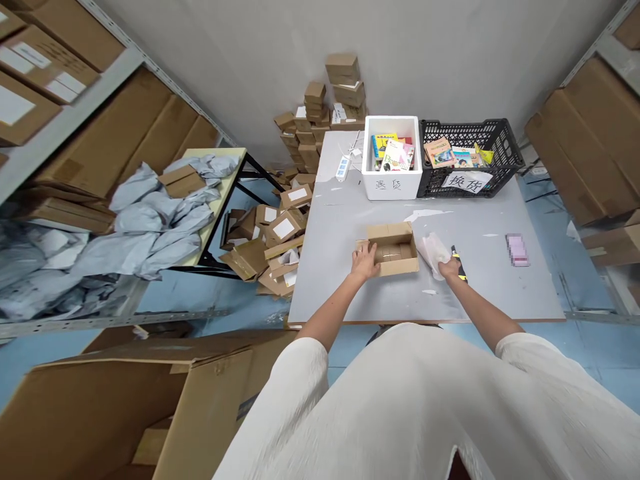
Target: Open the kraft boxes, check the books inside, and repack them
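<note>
An open cardboard box point(391, 250) lies on the grey table point(345, 293) in front of the person. My left hand point(365, 261) grips its left end, fingers over the edge. To the right of the box, my right hand point(449, 268) is closed on a pale, partly see-through wrapped item point(434, 252), whose contents I cannot make out. Just beside that hand, a black and yellow tool point(459, 263) rests on the tabletop.
Behind stand a white foam box point(393, 185) and a black crate point(470, 181), both holding books. A power strip point(343, 168) lies at the back left, a pinkish stack point(517, 250) at the right. Cardboard boxes point(284, 228) are heaped left of the table.
</note>
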Tool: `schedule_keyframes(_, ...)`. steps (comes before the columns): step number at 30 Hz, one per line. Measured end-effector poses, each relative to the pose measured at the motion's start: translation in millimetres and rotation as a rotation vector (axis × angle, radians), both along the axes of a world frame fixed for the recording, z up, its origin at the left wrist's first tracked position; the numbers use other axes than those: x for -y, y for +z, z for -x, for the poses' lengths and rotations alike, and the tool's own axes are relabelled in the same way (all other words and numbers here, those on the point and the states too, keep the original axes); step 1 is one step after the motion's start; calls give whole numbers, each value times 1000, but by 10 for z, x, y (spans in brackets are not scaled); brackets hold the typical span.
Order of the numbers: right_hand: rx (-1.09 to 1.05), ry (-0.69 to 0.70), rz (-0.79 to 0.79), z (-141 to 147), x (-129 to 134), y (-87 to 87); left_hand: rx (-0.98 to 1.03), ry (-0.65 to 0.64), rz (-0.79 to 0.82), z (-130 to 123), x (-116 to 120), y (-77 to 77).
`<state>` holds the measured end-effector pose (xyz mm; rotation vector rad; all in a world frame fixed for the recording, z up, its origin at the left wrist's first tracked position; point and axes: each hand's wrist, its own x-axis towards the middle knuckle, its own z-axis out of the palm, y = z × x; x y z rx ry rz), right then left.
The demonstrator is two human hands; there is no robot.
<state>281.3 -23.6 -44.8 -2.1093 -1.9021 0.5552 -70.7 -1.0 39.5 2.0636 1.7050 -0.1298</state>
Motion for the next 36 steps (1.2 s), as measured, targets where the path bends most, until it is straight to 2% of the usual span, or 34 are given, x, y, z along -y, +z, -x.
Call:
schedule_keyframes(2,-73,-55,-12,64,-22,49,6,6,-14,-3,39,-13)
schedule_keyframes(3,-141,-40,-30,115,-44,84,10,7,-20,-4,58,-18)
schedule_keyframes(5,-251,131,-70,236,-96,163,23,-2,-25,-3,98,-25)
schedule_keyframes(8,-181,407,-41,411,-151,259,19,-36,-21,19,156,-39)
schedule_keyframes(11,-34,488,33,525,-169,289,16,-73,-33,66,209,-76)
schedule_keyframes(15,9,432,37,592,-201,257,49,-104,-79,121,236,-166)
schedule_keyframes(20,-91,339,12,625,-307,252,64,-92,-182,123,119,-257)
schedule_keyframes(29,-105,346,-32,744,-683,378,30,-40,-219,179,-312,-270)
schedule_keyframes(36,-81,311,-41,851,-1115,335,34,-19,-215,228,-745,-312)
